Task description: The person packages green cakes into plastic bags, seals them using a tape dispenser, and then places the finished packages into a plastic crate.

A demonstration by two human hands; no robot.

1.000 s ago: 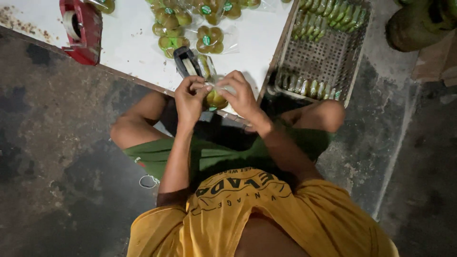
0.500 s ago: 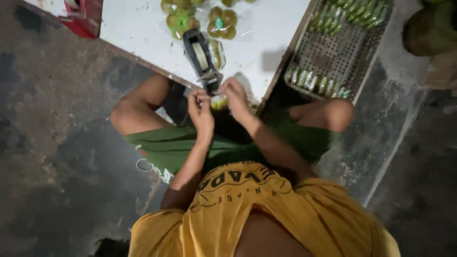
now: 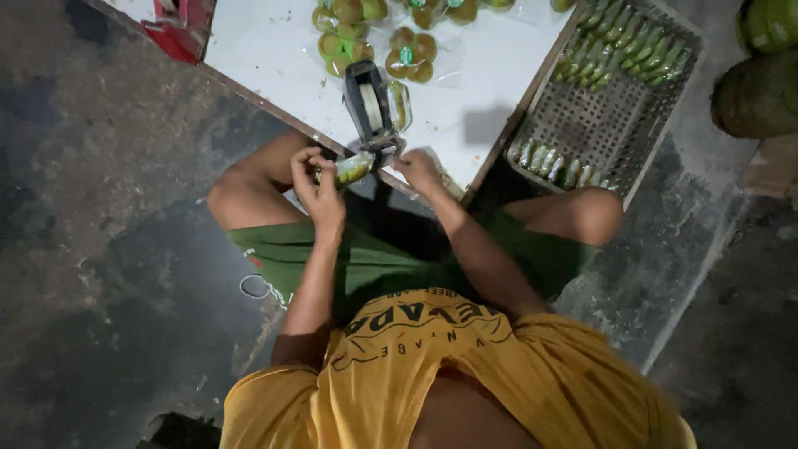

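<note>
Both hands pinch a small clear bag of green fruit at the tape dispenser on the table edge — left hand closed on one end, right hand on the other. It looks light, soft, slippery — best held by the twisted neck.

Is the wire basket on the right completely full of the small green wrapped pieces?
No: the wire basket holds green wrapped pieces only along its top and bottom edges, and its bare mesh shows in the middle.

1. The red object at the counter's far left corner is cut off by the top edge.
2. Bagged green fruit behind the tape dispenser runs past that edge.
3. The small packet below the dispenser is too blurred to identify.
</note>
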